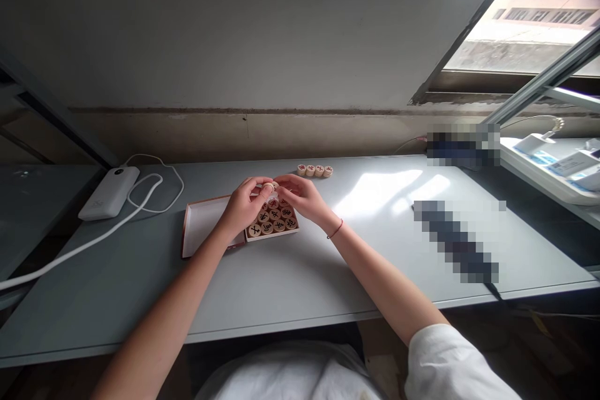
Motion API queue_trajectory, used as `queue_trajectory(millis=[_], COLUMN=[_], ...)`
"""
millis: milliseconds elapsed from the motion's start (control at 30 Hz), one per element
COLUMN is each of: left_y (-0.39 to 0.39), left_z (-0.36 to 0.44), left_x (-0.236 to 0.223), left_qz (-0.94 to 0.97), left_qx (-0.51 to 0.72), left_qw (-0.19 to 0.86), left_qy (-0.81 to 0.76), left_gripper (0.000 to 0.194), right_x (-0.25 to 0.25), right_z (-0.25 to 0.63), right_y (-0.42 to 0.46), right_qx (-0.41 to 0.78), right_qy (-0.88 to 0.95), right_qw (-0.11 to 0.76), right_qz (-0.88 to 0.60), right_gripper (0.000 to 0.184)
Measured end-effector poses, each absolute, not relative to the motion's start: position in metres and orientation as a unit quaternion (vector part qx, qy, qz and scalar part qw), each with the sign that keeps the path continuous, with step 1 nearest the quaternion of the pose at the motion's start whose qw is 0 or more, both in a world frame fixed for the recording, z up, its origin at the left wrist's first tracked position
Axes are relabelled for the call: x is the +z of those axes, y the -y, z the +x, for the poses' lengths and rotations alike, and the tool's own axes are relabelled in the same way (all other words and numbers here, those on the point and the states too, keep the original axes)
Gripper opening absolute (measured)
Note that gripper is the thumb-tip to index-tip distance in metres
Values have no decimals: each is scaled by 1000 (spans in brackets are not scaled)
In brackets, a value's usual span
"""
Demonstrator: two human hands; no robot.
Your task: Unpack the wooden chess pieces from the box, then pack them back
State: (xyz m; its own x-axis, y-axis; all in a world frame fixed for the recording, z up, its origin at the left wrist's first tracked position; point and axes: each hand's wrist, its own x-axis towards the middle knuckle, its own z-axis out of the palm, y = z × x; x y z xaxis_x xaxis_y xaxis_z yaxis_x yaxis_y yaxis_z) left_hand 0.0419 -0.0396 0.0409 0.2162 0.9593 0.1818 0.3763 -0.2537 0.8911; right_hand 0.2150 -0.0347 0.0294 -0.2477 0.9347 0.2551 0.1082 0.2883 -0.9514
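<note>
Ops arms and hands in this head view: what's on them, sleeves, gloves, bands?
Left hand and right hand: both bare, no gloves. Right wrist: thin red-and-dark cord bracelet. Right upper arm: loose white fabric short sleeve. Left forearm: bare, nothing visible on the wrist; its sleeve is out of frame.

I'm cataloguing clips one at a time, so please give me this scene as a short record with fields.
View: head camera over a smooth grey tabletop
Left hand: fingers pinching a small, round, pale wood-coloured piece
Right hand: fingers close to that piece; exact contact unclear
Below the hands: a shallow white-walled box of similar round pieces with dark or red characters
Left of box: a flat, brown-edged lid with white inside
Behind the hands: a row of four round pieces
Far left: a white rectangular power bank
</note>
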Motion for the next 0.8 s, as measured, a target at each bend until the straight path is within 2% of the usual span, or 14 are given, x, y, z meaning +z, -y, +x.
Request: queue_trajectory(millis=[167, 333, 433, 533, 633, 733, 800], left_y=[35, 29, 28, 31, 36, 40, 41], left_z=[40, 34, 32, 34, 36, 39, 41], left_x=[37, 31, 30, 34, 38, 38, 34], left_qz=[640, 606, 600, 609, 632, 696, 743], left_qx=[433, 466, 471, 447, 405, 374, 363], left_qw=[388, 378, 371, 379, 377, 294, 213], left_qy=[-501, -522, -530, -534, -542, -538, -520], left_gripper=[30, 28, 35, 39, 42, 38, 34], right_x=[21, 12, 5, -2, -3, 7, 17], right_z=[234, 272, 284, 284, 275, 257, 239], right_y=[20, 4, 0, -2, 0, 10, 22], right_qx=[339, 269, 265, 251, 189, 160, 218], right_qy=[625, 606, 603, 612, 638, 664, 688], right_qw=[490, 408, 371, 376, 376, 398, 422], right_qz=[-504, -628, -655, -649, -645, -612, -549], right_gripper=[15, 18, 16, 11, 10, 18, 24])
